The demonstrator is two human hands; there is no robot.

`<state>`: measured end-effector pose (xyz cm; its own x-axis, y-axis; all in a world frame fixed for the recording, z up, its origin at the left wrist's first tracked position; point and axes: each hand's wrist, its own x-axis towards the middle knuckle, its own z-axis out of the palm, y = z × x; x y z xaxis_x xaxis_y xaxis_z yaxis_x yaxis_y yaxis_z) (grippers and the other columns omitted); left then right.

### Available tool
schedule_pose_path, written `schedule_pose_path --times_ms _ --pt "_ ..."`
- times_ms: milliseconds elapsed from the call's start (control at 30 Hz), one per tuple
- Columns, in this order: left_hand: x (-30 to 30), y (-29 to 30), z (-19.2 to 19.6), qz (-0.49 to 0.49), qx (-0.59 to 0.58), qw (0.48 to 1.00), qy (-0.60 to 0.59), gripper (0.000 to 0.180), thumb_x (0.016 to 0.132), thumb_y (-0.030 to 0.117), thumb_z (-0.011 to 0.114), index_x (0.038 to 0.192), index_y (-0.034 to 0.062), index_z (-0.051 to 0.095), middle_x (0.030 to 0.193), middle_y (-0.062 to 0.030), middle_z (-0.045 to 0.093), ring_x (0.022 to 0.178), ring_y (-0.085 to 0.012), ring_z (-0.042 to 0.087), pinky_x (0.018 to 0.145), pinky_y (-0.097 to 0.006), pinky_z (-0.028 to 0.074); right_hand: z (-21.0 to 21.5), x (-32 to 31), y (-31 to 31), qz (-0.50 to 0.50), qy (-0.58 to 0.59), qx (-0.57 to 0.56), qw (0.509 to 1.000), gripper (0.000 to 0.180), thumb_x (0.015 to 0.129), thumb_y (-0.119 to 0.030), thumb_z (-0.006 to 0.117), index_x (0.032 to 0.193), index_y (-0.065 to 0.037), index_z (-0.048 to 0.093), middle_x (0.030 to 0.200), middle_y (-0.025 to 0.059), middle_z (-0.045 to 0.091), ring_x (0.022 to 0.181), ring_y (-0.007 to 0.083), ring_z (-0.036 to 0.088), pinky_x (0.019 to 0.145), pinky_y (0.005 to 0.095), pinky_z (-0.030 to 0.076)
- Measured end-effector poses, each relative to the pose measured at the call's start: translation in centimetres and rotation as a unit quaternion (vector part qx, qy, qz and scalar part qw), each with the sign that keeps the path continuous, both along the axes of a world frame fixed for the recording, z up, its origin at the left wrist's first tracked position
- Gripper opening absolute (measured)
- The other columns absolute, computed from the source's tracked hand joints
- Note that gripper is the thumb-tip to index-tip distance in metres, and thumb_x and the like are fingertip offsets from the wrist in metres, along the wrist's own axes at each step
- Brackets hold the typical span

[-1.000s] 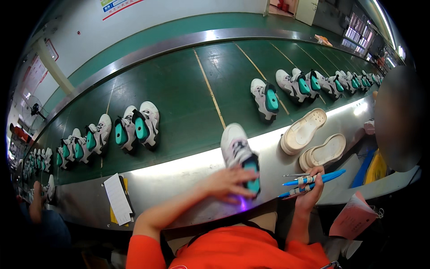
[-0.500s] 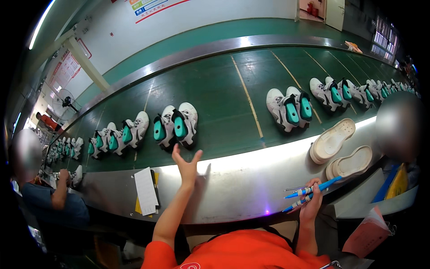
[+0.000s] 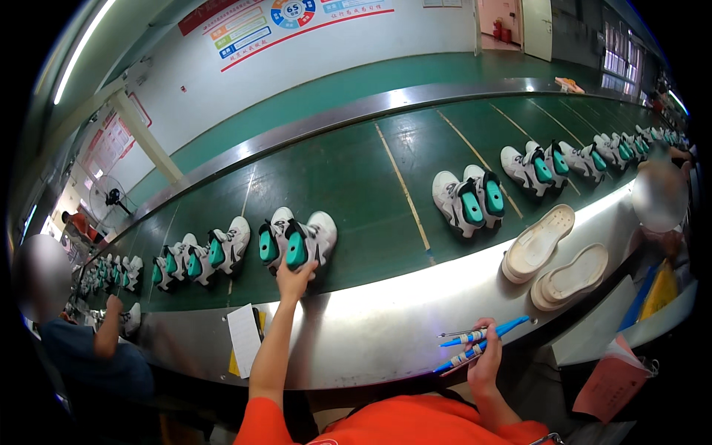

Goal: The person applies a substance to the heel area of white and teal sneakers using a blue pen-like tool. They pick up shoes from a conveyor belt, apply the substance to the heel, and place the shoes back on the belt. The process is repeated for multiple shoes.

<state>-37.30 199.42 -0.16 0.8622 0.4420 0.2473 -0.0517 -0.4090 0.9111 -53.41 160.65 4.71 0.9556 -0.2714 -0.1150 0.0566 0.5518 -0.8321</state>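
Note:
My left hand (image 3: 295,280) reaches to the green belt and grips the heel of a white sneaker (image 3: 320,231) with a black collar and a teal insert in its opening. Right beside that shoe, to its left, is its mate (image 3: 278,236), also with a teal insert. Over the metal edge, my right hand (image 3: 486,356) is closed around a bunch of blue pens (image 3: 475,347), wrapped in pale tape, along with a thin metal-tipped tool. The tips of the pens point left.
Two cream shoe soles (image 3: 540,241) lie on the metal ledge (image 3: 378,326) to the right. A paper sheet (image 3: 243,330) on a dark and yellow pad lies left. More sneakers (image 3: 471,196) stand along the belt (image 3: 356,178). A co-worker (image 3: 96,348) sits at far left, another person at far right.
My left hand, open and apart from the shoes before, has moved forward and taken hold of the sneaker's heel. My right hand with the pens has shifted left in the picture.

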Motion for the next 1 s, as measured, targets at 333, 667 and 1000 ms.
schedule_pose_path --times_ms 333,667,1000 --pt "-20.1 -11.6 7.9 -0.115 0.173 0.964 0.165 0.094 0.07 0.032 0.073 0.137 -0.0018 0.017 0.114 -0.0244 0.054 0.099 -0.0362 0.058 0.079 -0.038 0.048 -1.1 1.4 2.1 0.036 0.05 0.057 0.997 0.023 0.094 -0.032 0.036 0.09 -0.011 0.043 0.061 0.0009 0.044 0.048 0.0052 0.043 0.033 0.0181 0.028" --pt "-12.5 -8.8 11.2 -0.203 0.048 0.972 0.109 0.07 0.081 0.031 0.062 0.135 0.0019 0.027 0.135 -0.0195 0.033 0.114 -0.0303 0.048 0.086 -0.04 0.043 -1.2 -0.7 2.6 0.02 -0.099 -0.177 0.979 0.044 0.071 0.006 0.065 0.097 -0.009 0.033 0.086 0.0053 0.041 0.061 0.0072 0.05 0.044 0.0182 0.043" --pt "-1.8 -9.9 2.8 -0.217 -0.146 0.953 0.151 0.041 0.071 0.027 0.073 0.097 0.0006 0.056 0.084 -0.0104 0.062 0.075 -0.0168 0.06 0.067 -0.028 0.049 1.0 -2.7 2.3 -0.108 -0.17 -0.256 0.946 0.045 0.071 0.008 0.062 0.098 -0.009 0.029 0.09 0.0075 0.038 0.054 0.0093 0.05 0.041 0.0198 0.044"
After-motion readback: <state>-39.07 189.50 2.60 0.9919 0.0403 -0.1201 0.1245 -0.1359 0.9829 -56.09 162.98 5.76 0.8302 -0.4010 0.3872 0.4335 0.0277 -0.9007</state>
